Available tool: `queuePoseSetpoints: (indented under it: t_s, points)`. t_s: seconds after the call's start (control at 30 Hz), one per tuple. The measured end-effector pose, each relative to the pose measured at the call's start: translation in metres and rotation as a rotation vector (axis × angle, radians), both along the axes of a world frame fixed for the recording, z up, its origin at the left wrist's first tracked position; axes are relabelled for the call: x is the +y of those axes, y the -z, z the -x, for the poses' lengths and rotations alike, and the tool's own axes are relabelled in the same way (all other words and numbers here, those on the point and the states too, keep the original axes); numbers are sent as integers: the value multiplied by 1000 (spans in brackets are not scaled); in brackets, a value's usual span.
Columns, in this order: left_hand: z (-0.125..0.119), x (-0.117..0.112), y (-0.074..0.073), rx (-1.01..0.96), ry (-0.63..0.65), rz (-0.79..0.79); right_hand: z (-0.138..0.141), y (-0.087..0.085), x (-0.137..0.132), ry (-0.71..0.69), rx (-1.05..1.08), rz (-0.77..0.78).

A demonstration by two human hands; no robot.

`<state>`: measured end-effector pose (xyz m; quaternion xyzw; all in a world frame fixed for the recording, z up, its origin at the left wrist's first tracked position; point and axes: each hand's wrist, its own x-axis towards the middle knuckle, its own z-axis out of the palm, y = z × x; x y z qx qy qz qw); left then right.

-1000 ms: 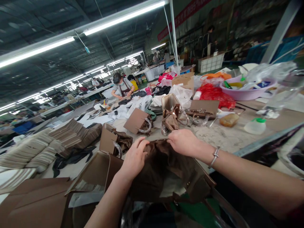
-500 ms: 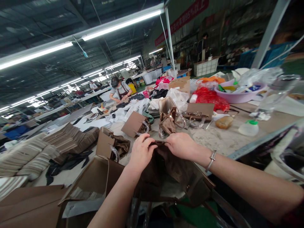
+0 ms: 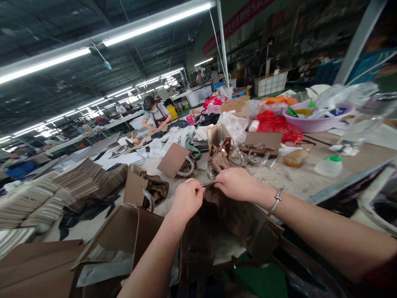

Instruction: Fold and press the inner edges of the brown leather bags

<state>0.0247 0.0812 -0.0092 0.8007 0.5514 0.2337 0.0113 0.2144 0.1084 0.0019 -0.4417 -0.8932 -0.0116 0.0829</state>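
Note:
A brown handbag (image 3: 229, 227) hangs at the table's near edge, its lining side toward me. My left hand (image 3: 186, 199) is closed, pinching the bag's top edge between thumb and fingers. Close beside it, my right hand (image 3: 234, 184) grips the same edge, fingers curled over it, with a bracelet on the wrist. Just beyond my hands stands another brown bag (image 3: 221, 159) with plastic-wrapped handles. To the left lie brown bag pieces (image 3: 136, 188) with a wrapped handle, and an open brown bag body (image 3: 114, 236) is near my left forearm.
Stacked brown panels (image 3: 93, 182) and striped fabric rolls (image 3: 34, 198) lie at left. At right are a lilac basin (image 3: 319, 122), a red plastic bag (image 3: 274, 126), a yellowish block (image 3: 294, 158) and a green-capped bottle (image 3: 329, 166). A co-worker (image 3: 155, 114) works across the table.
My left hand's fingers have curled tighter on the bag's edge; before, they were more spread. My right hand keeps its grip. The view has shifted slightly.

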Motion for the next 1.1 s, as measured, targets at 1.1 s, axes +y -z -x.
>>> queuePoseSetpoints:
  t_s: [1.1]
  points:
    - [24, -5, 8, -221, 8, -8, 16, 2, 17, -183, 89, -75]
